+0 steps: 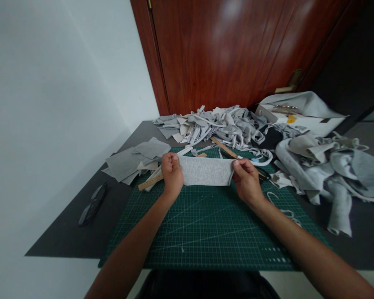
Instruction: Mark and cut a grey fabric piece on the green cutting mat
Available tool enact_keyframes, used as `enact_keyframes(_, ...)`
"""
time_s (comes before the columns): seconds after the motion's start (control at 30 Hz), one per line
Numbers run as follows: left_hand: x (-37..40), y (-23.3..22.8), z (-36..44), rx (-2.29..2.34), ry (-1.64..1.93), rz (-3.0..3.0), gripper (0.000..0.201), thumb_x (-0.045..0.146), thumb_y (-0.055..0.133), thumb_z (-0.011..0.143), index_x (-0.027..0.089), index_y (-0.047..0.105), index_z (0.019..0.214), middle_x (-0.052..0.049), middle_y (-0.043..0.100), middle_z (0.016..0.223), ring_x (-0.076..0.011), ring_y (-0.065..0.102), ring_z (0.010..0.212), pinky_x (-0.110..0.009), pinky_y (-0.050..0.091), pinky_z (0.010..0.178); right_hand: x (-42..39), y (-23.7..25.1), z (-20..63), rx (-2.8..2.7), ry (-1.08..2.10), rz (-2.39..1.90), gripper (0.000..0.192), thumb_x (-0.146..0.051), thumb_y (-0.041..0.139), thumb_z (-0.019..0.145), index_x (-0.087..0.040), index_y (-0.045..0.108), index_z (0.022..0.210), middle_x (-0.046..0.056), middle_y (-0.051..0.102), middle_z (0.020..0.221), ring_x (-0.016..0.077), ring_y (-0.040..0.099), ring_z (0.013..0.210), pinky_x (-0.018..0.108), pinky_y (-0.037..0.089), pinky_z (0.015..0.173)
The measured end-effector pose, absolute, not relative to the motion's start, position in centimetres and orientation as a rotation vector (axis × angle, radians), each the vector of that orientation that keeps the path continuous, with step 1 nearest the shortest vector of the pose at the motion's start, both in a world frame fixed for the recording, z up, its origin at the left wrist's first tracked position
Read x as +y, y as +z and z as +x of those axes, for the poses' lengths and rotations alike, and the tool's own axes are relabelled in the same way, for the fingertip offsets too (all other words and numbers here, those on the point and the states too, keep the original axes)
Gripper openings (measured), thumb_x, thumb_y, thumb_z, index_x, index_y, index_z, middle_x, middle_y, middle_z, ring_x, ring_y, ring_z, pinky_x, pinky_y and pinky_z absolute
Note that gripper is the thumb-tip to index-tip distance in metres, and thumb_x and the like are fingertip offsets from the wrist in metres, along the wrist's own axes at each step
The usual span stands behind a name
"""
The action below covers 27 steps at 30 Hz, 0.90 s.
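Observation:
A light grey rectangular piece of fabric (207, 171) is stretched out flat between my two hands, above the green cutting mat (205, 232). My left hand (173, 172) grips its left end, thumb on top and fingers curled round. At the other end, my right hand (247, 177) pinches the upper corner between thumb and fingers. Behind the fabric lie a wooden ruler (223, 147) and some dark-handled tool (264, 173), partly hidden by my right hand. Another wooden strip (151, 182) shows beside my left hand.
Flat grey fabric pieces (127, 160) lie at the left, with glasses (93, 204) nearer me. A heap of fabric scraps (218, 124) lines the back by the wooden door (212, 54). On the right are crumpled fabric (318, 166) and a white box (318, 124).

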<state>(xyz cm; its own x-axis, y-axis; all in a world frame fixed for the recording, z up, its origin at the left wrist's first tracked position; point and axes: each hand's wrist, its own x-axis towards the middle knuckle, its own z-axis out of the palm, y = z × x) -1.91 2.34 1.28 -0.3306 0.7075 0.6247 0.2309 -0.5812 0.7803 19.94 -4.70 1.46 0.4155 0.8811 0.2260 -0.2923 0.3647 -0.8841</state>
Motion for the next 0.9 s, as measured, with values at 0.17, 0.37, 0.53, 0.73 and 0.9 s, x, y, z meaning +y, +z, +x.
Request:
enact_keyframes(0.17,2.7,1.0,-2.0,1.201,1.921,1.578,0.025,0.046,0.057,0.100,0.023,0.057,0.090,-0.001,0.059,0.080,-0.0195,0.059,0.079,-0.031,0.045,0.075,-4.4,1.6,20.1,-0.804,0.855,-0.914,0.048,-0.060,0.092,0.061,-0.025,0.062,0.071,-0.005,0.055,0.065,0.0129,0.045,0.059,0.027,0.036,0.055)
enact_keyframes(0.37,2.8,1.0,-2.2,1.227,1.915,1.560,0.022,0.043,0.056,0.100,0.023,0.058,0.091,-0.002,0.062,0.084,-0.0201,0.060,0.083,-0.032,0.045,0.078,-4.0,1.6,20.3,-0.792,0.832,-0.889,0.042,-0.049,0.097,0.057,-0.023,0.067,0.069,-0.006,0.059,0.064,0.0111,0.047,0.058,0.027,0.037,0.058)
enact_keyframes(0.53,2.9,1.0,-2.2,1.203,1.922,1.569,0.021,0.042,0.056,0.099,0.022,0.058,0.090,-0.002,0.062,0.083,-0.0203,0.060,0.082,-0.032,0.046,0.078,-3.8,1.4,20.5,-0.796,0.828,-0.865,0.036,-0.043,0.097,0.060,-0.024,0.068,0.071,-0.006,0.061,0.067,0.0123,0.051,0.062,0.028,0.041,0.063)
enact_keyframes(0.73,2.9,1.0,-2.2,1.186,1.915,1.564,0.025,0.047,0.057,0.098,0.023,0.059,0.090,-0.002,0.062,0.082,-0.0202,0.059,0.081,-0.032,0.046,0.076,-3.6,1.1,20.9,-0.860,0.807,-0.884,0.036,-0.044,0.094,0.064,-0.025,0.072,0.085,-0.004,0.064,0.076,0.0142,0.055,0.068,0.029,0.044,0.067)
enact_keyframes(0.9,2.9,1.0,-2.3,1.166,1.914,1.568,0.025,0.047,0.057,0.097,0.023,0.058,0.091,-0.001,0.061,0.083,-0.0198,0.059,0.081,-0.032,0.045,0.077,-3.9,1.3,20.8,-0.897,0.772,-0.893,0.034,-0.045,0.090,0.070,-0.026,0.064,0.081,-0.006,0.056,0.070,0.0127,0.046,0.060,0.027,0.035,0.056)
